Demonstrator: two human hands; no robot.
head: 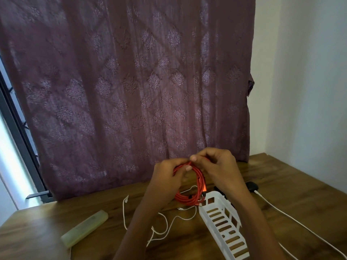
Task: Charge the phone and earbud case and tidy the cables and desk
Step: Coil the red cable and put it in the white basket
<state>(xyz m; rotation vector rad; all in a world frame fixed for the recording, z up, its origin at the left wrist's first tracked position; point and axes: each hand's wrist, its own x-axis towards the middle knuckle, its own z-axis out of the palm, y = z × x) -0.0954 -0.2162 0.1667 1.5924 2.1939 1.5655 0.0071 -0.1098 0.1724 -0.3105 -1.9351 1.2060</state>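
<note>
Just above the far end of a white slotted basket (221, 218) lying on a wooden desk (300, 184), two bare hands hold up a coil of red cable (183, 199). To the basket's left, the left hand (165, 177) curls its fingers round the top of the loops, thumb laid across them. Over the basket's far end, the right hand (217, 166) pinches the strand at the crown of the coil between thumb and fingertips, as if tucking in a last turn. The coil's lowest loops hang close to the basket's far end, where a plug tip shows bright orange. Whether they touch the desk cannot be told.

Left of the basket a thin white cable (123, 212) sprawls in loose curves, and further left lies a pale green oblong case (84, 228). Right of the basket a thicker white cable (281, 212) runs from a small black rounded object (251, 185), perhaps the earbud case or a charger; it is too dark to tell. No phone is in view. Behind the basket hangs a purple patterned curtain (131, 81).

Likely risks: if the right hand's pinch slips, the springy loops could fan open and undo the coil. The dangling plug could catch in the basket's slots, or the low loops could snare the thin white cable and drag it along
</note>
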